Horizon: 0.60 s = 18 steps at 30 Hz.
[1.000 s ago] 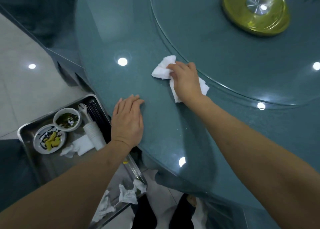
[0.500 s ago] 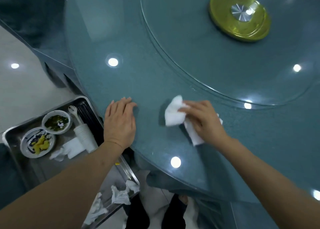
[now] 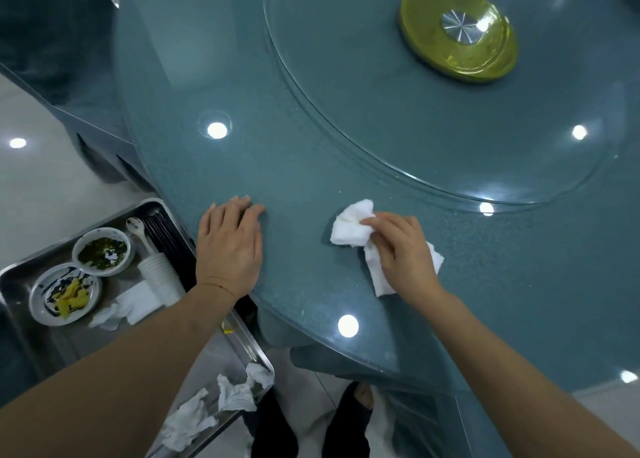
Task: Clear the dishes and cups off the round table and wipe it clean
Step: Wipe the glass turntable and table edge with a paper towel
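Beside the round table [image 3: 277,118], a steel tray [image 3: 20,277] of dirty dishes [image 3: 65,293].

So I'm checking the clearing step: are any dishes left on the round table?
No, the round table carries only both hands and the white cloth; the dirty bowls sit in the metal tray beside it.
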Available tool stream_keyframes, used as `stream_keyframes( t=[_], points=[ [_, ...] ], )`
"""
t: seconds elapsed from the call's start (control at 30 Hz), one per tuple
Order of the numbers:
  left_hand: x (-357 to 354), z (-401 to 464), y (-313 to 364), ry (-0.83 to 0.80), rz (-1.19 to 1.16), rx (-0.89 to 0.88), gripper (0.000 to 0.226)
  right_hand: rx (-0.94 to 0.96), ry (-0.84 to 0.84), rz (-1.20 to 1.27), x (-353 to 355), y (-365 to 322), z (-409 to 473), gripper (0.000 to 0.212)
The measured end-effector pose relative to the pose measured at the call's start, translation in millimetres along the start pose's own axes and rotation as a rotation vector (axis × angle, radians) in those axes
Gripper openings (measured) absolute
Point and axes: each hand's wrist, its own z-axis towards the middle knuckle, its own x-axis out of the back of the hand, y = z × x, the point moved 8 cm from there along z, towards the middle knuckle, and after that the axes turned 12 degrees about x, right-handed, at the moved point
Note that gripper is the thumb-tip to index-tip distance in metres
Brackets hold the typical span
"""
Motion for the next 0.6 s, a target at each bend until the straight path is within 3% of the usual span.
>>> stream_keyframes(
  t=[0.1,0.2,0.3,0.43,0.6],
  points=[
    [-1,-1,-1,0.005,0.024,-0.002,0.036,-0.248,0.166,-0.062,22,28,-16,0.033],
    [-1,-2,0,0.014,0.029,-0.004,0.036,-0.458,0.14,-0.212,22,49,-15,0.037],
    [-1,-3,2,0.012,0.016,-0.012,0.036,-0.466,0.099,-0.356,8,36,-14,0.039],
    [-1,-3,2,0.015,0.012,-0.02,0.036,-0.563,0.098,-0.356,3,45,2,0.044],
    [-2,-3,3,0.023,0.01,-0.018,0.036,-0.693,-0.018,-0.406,-4,47,23,0.056]
  ],
)
